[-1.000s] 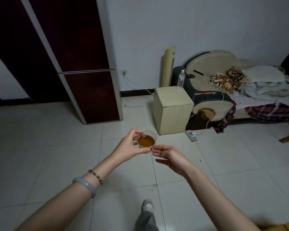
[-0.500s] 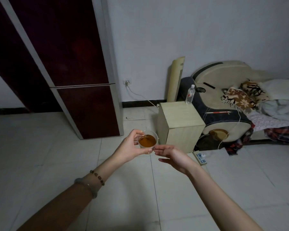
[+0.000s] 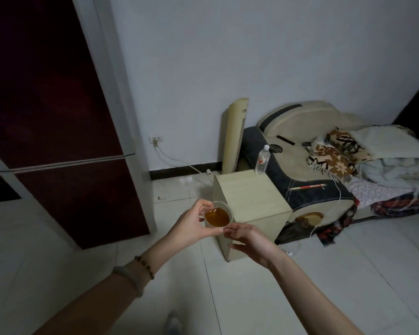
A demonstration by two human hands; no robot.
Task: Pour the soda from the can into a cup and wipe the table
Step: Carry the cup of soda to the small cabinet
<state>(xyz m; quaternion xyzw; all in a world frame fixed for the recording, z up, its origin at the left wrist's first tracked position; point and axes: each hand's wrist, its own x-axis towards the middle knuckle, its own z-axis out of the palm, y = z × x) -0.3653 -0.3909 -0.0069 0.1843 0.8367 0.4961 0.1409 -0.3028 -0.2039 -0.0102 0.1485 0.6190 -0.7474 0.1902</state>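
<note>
- A pale wooden box (image 3: 249, 197) stands on the floor behind our hands.
- Our left hand (image 3: 191, 229) curls thumb and fingers round the cup.
- Our right hand (image 3: 250, 243) is loosely spread, fingertips just beside the cup's base.
- The clear cup (image 3: 229, 210), raised before the box, holds amber soda (image 3: 217, 216).

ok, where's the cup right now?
Head view, centre frame: the cup is up in the air, held by the left hand, with the right hand just below-right of it, in front of the pale wooden box on the floor.

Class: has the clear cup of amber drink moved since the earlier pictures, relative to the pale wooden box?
Yes: the clear cup has come toward the pale wooden box, now overlapping its left edge.
</note>
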